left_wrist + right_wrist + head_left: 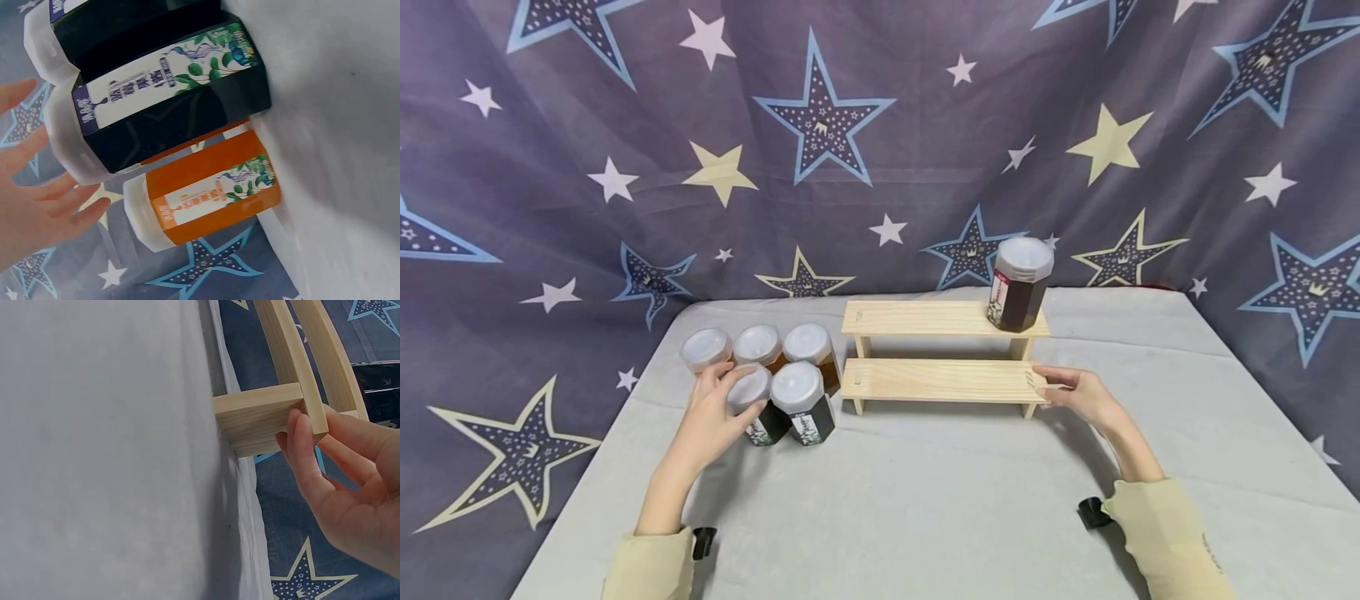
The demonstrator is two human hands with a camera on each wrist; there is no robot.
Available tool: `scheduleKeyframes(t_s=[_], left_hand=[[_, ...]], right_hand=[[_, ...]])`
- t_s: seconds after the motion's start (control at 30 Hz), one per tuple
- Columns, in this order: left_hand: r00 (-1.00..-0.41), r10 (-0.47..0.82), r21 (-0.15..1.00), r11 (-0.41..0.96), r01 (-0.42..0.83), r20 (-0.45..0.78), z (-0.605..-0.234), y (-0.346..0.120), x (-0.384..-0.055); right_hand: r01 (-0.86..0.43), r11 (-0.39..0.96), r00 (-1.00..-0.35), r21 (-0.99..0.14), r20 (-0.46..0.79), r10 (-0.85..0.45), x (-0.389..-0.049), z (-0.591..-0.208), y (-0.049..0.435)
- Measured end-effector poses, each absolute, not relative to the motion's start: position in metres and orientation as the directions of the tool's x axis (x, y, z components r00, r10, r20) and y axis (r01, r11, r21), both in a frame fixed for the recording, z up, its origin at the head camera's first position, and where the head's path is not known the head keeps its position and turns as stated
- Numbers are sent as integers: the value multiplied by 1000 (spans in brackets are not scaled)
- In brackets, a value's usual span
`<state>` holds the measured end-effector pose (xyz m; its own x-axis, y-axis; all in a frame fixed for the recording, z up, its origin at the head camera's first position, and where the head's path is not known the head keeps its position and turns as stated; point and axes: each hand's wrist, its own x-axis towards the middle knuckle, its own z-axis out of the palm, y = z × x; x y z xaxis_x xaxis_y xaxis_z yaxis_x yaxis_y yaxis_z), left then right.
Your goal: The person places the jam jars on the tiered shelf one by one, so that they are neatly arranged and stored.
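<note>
Two dark jars with white lids stand at the front of a cluster on the left. My left hand (706, 425) is at the nearer-left dark jar (169, 94), its thumb and fingers spread about the lid. The other dark jar (805, 408) stands close on its right. Behind them are amber jars (212, 194), partly hidden in the head view. On the right, my right hand (1078, 393) pinches the end of the lower step of a two-step wooden rack (940, 379), thumb and fingers on opposite faces of the board.
A dark red-brown jar (1021, 287) with a white lid stands at the right end of the rack's upper step. Pale cloth (925, 517) covers the table. A dark star-patterned curtain (880, 167) hangs close behind the rack and along both sides.
</note>
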<state>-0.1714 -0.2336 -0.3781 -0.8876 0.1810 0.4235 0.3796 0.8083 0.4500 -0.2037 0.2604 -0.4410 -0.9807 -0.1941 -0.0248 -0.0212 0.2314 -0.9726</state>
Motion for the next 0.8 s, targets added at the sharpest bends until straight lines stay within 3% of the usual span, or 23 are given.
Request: scheduleKeyframes(t_s=[0.37,0.8], left_hand=[[-917,162,485,808,336,365,-391,-239,-177],[-912,150,507,791,342,381,-403,-243,-182]], right_hand=[[-20,230,-980,-973,-27,-199,-203,-441,260],[-18,236,-981,-972,-29,-193,-202,-440,261]])
